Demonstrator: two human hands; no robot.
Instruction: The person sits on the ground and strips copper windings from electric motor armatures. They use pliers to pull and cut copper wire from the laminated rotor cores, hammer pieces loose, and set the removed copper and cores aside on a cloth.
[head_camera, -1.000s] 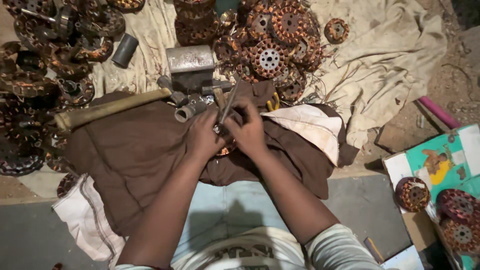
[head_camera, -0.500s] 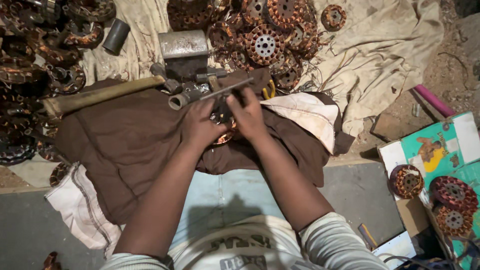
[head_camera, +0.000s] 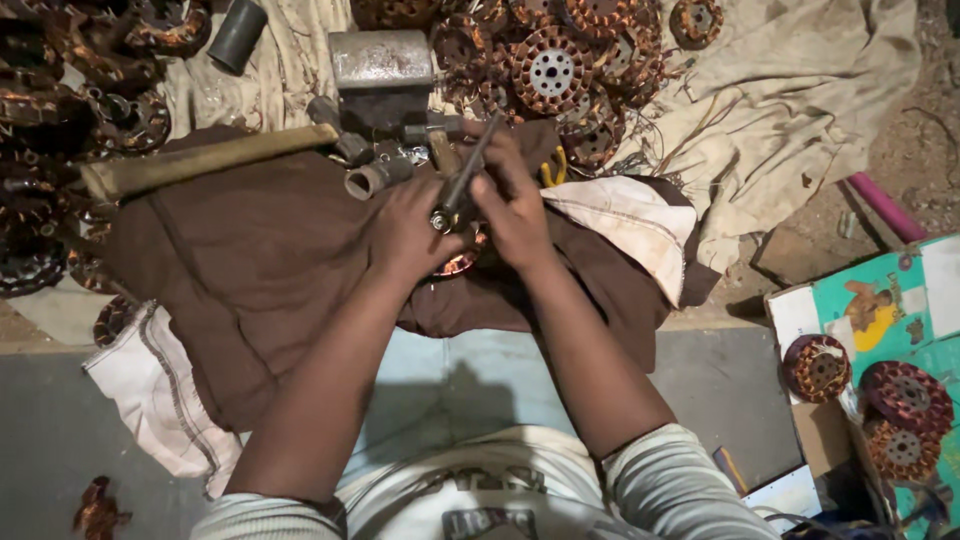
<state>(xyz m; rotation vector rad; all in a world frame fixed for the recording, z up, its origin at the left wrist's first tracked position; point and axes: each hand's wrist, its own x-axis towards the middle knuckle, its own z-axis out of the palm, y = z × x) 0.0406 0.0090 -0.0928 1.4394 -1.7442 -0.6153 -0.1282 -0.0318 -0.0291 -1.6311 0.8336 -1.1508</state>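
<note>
since the earlier frames the hands and the tool are seen a little higher and nearer the metal block, and the tool is tilted more steeply; part of that shift may be the camera's own.

the left hand (head_camera: 405, 232) is closed around a small copper-wound coil (head_camera: 462, 262), of which only an orange edge is seen beneath the palms, over the brown cloth (head_camera: 250, 260). the right hand (head_camera: 515, 205) is wrapped about a dark metal rod (head_camera: 468, 178), its fingers (head_camera: 500, 190) pressed together on the shaft, and the rod's lower end is set against the coil just beside the left thumb. the rod's upper end points toward the metal block (head_camera: 382, 65).

just beyond the hands a hammer (head_camera: 200, 160) with a wooden handle is laid across the cloth, and short pipe pieces (head_camera: 372, 180) are scattered near it. a heap of wound stators (head_camera: 550, 65) is spread behind, with more at the far left. a box (head_camera: 870, 310) at the right holds three more stators.

as a judgement only: the work on this coil appears to be under way and not finished, since the piece is gripped and the rod is applied to it. whether any winding has been loosened cannot be told, as the contact point is hidden by the fingers. many stators in the heaps look untouched.
</note>
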